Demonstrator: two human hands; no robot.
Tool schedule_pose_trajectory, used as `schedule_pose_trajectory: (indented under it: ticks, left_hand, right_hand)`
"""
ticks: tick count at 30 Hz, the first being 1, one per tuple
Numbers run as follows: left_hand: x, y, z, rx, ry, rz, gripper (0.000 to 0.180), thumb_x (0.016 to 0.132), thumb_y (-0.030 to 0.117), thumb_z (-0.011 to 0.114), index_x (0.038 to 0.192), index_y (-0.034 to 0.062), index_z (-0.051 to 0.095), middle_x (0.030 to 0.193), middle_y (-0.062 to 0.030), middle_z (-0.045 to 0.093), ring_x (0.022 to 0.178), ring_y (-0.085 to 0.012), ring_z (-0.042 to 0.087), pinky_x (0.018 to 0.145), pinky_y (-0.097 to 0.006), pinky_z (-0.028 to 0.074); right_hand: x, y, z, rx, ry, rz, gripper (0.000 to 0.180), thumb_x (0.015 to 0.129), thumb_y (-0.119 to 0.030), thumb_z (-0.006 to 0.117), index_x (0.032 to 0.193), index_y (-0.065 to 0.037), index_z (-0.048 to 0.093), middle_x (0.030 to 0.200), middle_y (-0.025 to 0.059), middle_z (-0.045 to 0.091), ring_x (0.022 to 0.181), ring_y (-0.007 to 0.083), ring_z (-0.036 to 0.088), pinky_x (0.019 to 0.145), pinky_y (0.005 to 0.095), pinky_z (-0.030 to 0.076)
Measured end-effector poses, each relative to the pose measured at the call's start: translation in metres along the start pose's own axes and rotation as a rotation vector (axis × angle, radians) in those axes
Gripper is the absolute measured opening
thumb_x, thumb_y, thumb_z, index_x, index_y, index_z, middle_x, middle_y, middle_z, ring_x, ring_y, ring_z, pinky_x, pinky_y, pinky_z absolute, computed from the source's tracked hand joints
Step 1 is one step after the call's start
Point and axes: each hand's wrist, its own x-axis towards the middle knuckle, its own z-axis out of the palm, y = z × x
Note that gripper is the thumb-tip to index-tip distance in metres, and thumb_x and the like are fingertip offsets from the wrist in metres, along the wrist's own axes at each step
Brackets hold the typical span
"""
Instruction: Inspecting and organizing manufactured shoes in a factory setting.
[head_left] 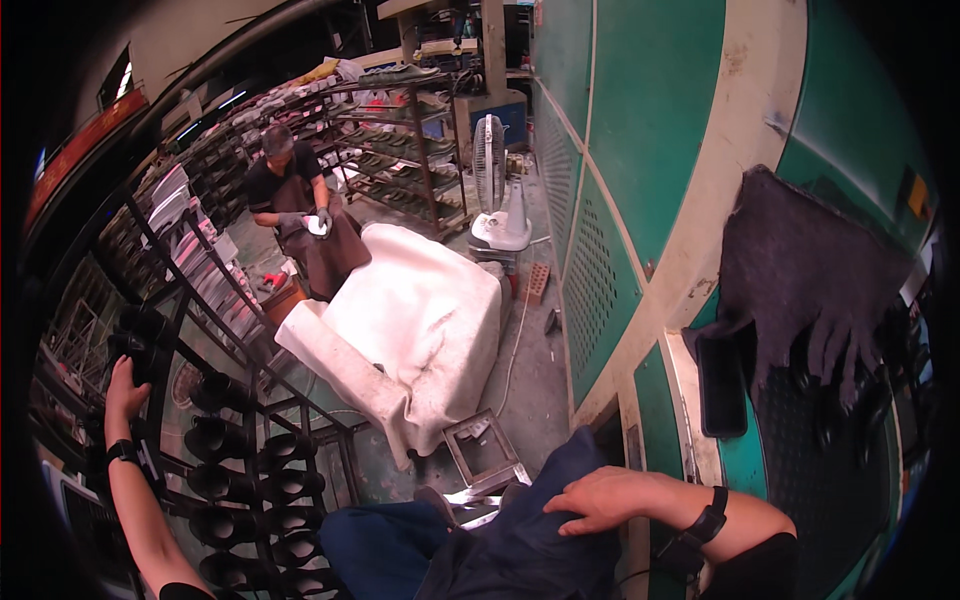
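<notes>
My left hand is stretched out to the far left, thumb apart from the fingers, at a black shoe on a dark metal rack. Whether the fingertips touch the shoe is hard to see. Several more black shoes stand in rows below it, their openings facing up. On my right thigh, over dark blue cloth, lies my right hand, fingers loosely extended and nothing in it. Each wrist wears a black band.
A white cloth covers a bulky form ahead, with a metal-framed stool before it. Beyond sits a gloved co-worker holding a white item. A fan, green machine, phone and dark gloves are rightward.
</notes>
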Motion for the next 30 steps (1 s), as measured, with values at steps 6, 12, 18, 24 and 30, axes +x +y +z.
schedule_pose_trajectory:
  ticks: [6,12,18,24,30]
  left_hand:
    - [0.004,0.000,0.000,0.034,-0.002,-0.002,0.080,0.072,0.017,0.073,0.142,-0.0063,0.042,0.152,-0.0244,0.039,0.144,-0.0336,0.035,0.117,-0.038,0.032]
    - [0.000,0.009,-0.003,0.019,-0.012,-0.030,0.081,0.072,0.019,0.073,0.142,-0.0063,0.043,0.153,-0.0236,0.037,0.144,-0.0327,0.035,0.117,-0.038,0.033]
    - [-0.006,0.007,-0.012,0.046,-0.022,-0.022,0.082,0.070,0.021,0.072,0.141,-0.0079,0.043,0.149,-0.0260,0.042,0.145,-0.0329,0.034,0.118,-0.037,0.032]
    - [-0.015,0.048,-0.025,0.057,-0.055,-0.027,0.076,0.073,0.025,0.073,0.137,-0.0060,0.047,0.145,-0.0237,0.047,0.144,-0.0324,0.035,0.115,-0.039,0.036]
    - [-0.019,0.043,-0.028,0.070,-0.049,-0.028,0.078,0.074,0.028,0.074,0.138,-0.0065,0.046,0.146,-0.0234,0.046,0.144,-0.0316,0.035,0.115,-0.039,0.037]
  right_hand:
    - [0.000,0.003,0.002,-0.004,-0.005,0.000,0.056,0.097,-0.048,0.052,0.139,-0.010,0.053,0.116,0.0199,0.065,0.113,0.0388,0.061,0.094,0.0454,0.049]
    - [0.000,0.004,0.002,-0.002,-0.009,0.001,0.057,0.098,-0.048,0.051,0.140,-0.010,0.052,0.117,0.0192,0.065,0.114,0.0386,0.060,0.095,0.0450,0.049]
    - [0.002,0.005,0.002,-0.021,-0.022,-0.016,0.057,0.098,-0.051,0.050,0.141,-0.013,0.051,0.118,0.0188,0.065,0.114,0.0385,0.061,0.095,0.0450,0.049]
    - [-0.002,0.002,0.000,0.008,-0.009,0.012,0.055,0.096,-0.050,0.054,0.138,-0.014,0.054,0.116,0.0178,0.066,0.111,0.0377,0.062,0.092,0.0455,0.050]
    - [-0.001,0.001,-0.003,-0.010,-0.047,0.029,0.058,0.098,-0.054,0.049,0.141,-0.016,0.052,0.119,0.0171,0.065,0.112,0.0370,0.061,0.094,0.0449,0.049]
